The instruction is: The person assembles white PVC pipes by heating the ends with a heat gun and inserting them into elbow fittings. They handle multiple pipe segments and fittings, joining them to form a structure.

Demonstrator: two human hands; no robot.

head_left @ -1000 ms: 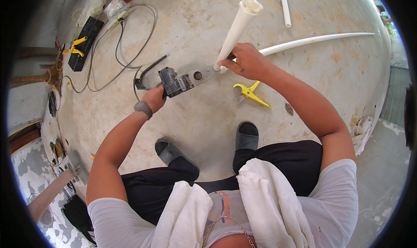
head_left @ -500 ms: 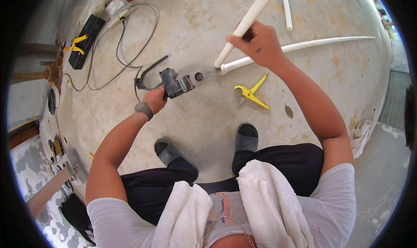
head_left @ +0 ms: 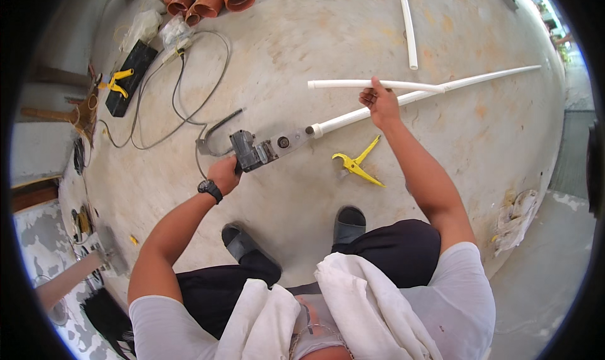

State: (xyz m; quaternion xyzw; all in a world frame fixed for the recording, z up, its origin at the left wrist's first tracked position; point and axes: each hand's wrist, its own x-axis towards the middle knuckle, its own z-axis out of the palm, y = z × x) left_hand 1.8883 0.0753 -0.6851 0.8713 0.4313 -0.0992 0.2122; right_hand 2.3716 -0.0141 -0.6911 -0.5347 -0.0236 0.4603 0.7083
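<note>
"Stained concrete floor (head_left: 290,57) all round; where's the short white pipe (head_left: 340,84)?"

"Pinched in the right hand (head_left: 382,108), its right end overlapping the long white pipe (head_left: 353,116); I can't tell whether they touch."

"And the left hand (head_left: 225,174)?"

"Wrapped around the dark tool (head_left: 249,151), hiding most of its handle. Nearby lies the yellow cutter (head_left: 356,163); farther off, the upper edge cuts through some orange-brown pipes (head_left: 211,1)."
</note>
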